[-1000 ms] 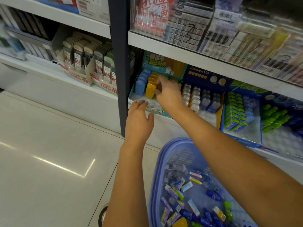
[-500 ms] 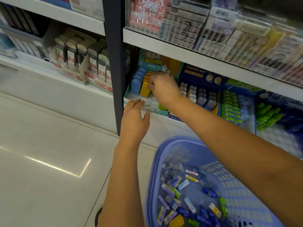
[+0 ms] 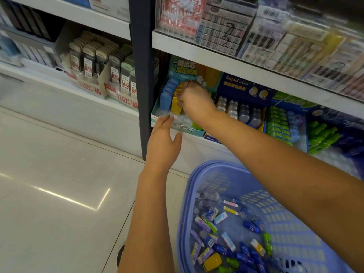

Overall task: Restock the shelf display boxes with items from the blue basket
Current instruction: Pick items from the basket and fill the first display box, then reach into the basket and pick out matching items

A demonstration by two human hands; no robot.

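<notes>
Right hand (image 3: 194,99) edged deeper along yellow row (image 3: 175,105) in teal display box (image 3: 189,130), fingers curled, grip unclear, left hand (image 3: 162,138) straight-fingered touching box front, blue basket (image 3: 216,164) below.

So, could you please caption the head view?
Right hand grips yellow items in teal display box; left hand touches its front edge.

The lavender-blue plastic basket (image 3: 285,223) at the near right has lattice-patterned walls. Inside lie small wrapped items (image 3: 205,224) in dark blue, purple, green and white, and one single yellow case (image 3: 212,262). Farther off, the teal cardboard display box (image 3: 194,131) carries yellow and white lettering on its header and holds blue oblong cases (image 3: 165,97) left of yellow oblong cases (image 3: 175,105). To its right, the navy cardboard display box (image 3: 242,85) bears white lettering, then come bright green packets (image 3: 277,119). The upright post (image 3: 140,75) is dark navy, the shelf edge (image 3: 216,56) white, the glossy floor (image 3: 49,174) pale cream.
</notes>
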